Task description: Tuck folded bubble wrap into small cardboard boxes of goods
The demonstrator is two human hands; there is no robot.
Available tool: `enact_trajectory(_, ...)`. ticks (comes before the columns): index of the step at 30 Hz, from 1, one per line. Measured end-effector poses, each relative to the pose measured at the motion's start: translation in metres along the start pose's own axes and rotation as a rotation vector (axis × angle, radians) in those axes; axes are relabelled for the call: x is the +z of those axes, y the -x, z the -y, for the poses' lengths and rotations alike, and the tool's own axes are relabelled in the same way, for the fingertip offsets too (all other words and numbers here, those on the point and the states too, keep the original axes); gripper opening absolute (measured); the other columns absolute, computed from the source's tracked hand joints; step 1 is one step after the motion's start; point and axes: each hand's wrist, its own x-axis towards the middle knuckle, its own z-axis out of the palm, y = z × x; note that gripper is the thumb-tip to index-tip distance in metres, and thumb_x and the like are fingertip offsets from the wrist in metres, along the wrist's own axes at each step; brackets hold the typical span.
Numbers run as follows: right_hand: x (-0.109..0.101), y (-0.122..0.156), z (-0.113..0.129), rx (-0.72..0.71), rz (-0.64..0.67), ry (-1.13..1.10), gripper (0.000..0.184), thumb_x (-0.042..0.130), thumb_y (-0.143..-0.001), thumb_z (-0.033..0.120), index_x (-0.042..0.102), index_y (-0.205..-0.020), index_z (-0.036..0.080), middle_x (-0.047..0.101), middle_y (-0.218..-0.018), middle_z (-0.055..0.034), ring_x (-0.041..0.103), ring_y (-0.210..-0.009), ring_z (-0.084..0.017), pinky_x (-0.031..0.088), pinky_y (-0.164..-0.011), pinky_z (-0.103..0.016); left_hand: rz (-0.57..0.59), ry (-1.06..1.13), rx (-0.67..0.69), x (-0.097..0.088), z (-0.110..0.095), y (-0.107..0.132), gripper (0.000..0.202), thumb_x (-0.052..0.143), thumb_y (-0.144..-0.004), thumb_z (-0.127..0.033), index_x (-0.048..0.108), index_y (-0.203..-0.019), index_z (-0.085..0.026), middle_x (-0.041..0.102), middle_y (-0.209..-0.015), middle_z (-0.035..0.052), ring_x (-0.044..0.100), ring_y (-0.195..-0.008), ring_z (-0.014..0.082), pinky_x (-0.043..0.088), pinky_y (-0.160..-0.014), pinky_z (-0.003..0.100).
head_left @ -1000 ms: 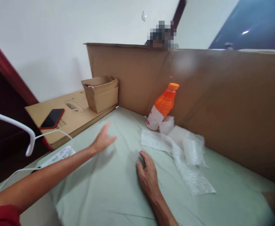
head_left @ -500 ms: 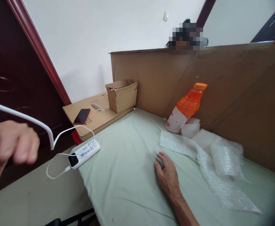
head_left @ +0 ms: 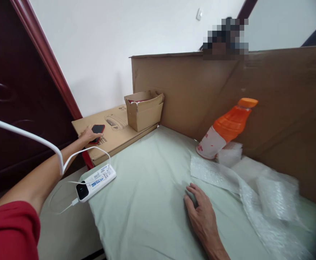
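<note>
On the flat cardboard box, my left hand (head_left: 89,134) reaches across to a dark smartphone with a red edge (head_left: 98,129). Its fingers lie over the phone's near side and appear to grip it; the underside of the grip is hidden. My right hand (head_left: 203,213) rests palm down on the pale green cloth (head_left: 147,187), thumb and fingers apart, holding nothing. A white power bank (head_left: 96,182) with a white cable (head_left: 73,155) lies at the cloth's left edge, below my left forearm.
A small open carton (head_left: 145,112) stands on the flat cardboard box (head_left: 114,144). A tall cardboard panel (head_left: 182,86) borders the table's far side. An orange drink bottle (head_left: 225,130) leans in view beside bubble wrap (head_left: 277,195). Behind the panel is another person.
My left hand has moved from the left edge forward onto the phone. My right hand stays on the cloth. The view has shifted slightly left.
</note>
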Motion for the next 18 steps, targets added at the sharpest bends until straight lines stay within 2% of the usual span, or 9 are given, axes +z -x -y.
enact_trajectory(3, 0.0, 0.0, -0.002, -0.02, 0.003, 0.006, 0.034, 0.05, -0.092, 0.039, 0.071, -0.108, 0.017, 0.07, -0.124, -0.015, 0.065, -0.116, -0.031, 0.052, -0.096, -0.05, -0.036, -0.054, -0.087, 0.013, -0.011, -0.008, 0.091, 0.075, -0.067, -0.058, 0.044, -0.141, -0.015, 0.054, -0.141, 0.0264, 0.048, -0.131, 0.0481, 0.042, -0.101, 0.058)
enact_trajectory(5, -0.001, 0.0, -0.001, -0.027, 0.005, 0.008, 0.034, 0.05, -0.092, 0.04, 0.071, -0.108, 0.016, 0.07, -0.124, -0.0153, 0.065, -0.115, -0.031, 0.053, -0.096, -0.05, -0.055, -0.087, -0.104, 0.017, -0.015, -0.009, 0.087, 0.072, -0.069, -0.056, 0.044, -0.14, -0.015, 0.054, -0.14, 0.0264, 0.047, -0.131, 0.0484, 0.04, -0.101, 0.06)
enact_trajectory(11, -0.002, -0.001, -0.001, -0.037, 0.016, 0.012, 0.035, 0.05, -0.093, 0.04, 0.07, -0.109, 0.016, 0.07, -0.124, -0.0153, 0.066, -0.115, -0.031, 0.053, -0.095, -0.05, -0.072, -0.15, -0.066, 0.022, -0.022, -0.007, 0.075, 0.066, -0.07, -0.049, 0.05, -0.135, -0.015, 0.06, -0.132, 0.0236, 0.049, -0.127, 0.0449, 0.04, -0.101, 0.055)
enact_trajectory(18, -0.001, -0.002, -0.002, -0.022, 0.02, -0.007, 0.035, 0.05, -0.091, 0.039, 0.071, -0.107, 0.016, 0.071, -0.124, -0.0153, 0.066, -0.115, -0.03, 0.053, -0.095, -0.05, -0.058, -0.156, -0.038, 0.018, -0.021, 0.0, 0.074, 0.062, -0.074, -0.05, 0.047, -0.136, -0.013, 0.057, -0.135, 0.026, 0.048, -0.128, 0.0471, 0.04, -0.098, 0.059)
